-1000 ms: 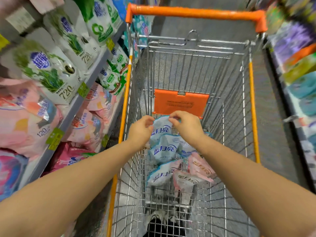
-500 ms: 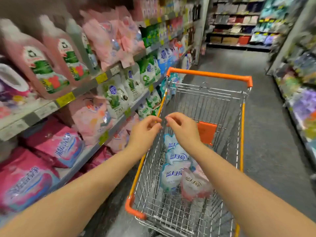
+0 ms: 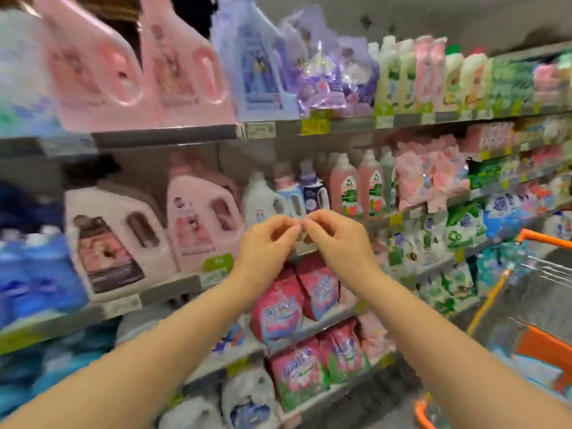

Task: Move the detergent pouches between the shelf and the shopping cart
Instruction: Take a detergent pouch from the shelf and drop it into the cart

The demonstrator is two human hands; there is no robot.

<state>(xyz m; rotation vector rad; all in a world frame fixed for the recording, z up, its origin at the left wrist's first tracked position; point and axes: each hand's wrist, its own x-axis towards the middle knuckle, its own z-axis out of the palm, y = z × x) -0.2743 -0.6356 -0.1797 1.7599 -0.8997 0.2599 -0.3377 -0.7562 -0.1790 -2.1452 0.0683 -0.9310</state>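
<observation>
Left hand (image 3: 266, 243) and right hand (image 3: 340, 239) are held up at centre frame, fingers curled and fingertips met, nothing visibly pinched. Pink detergent pouches (image 3: 278, 308) are stacked just below on the shelf (image 3: 173, 286), with the shopping cart (image 3: 551, 239) at right edge. The pouches are judged soft, sloshing and slippery, best gripped at the top seam.
</observation>
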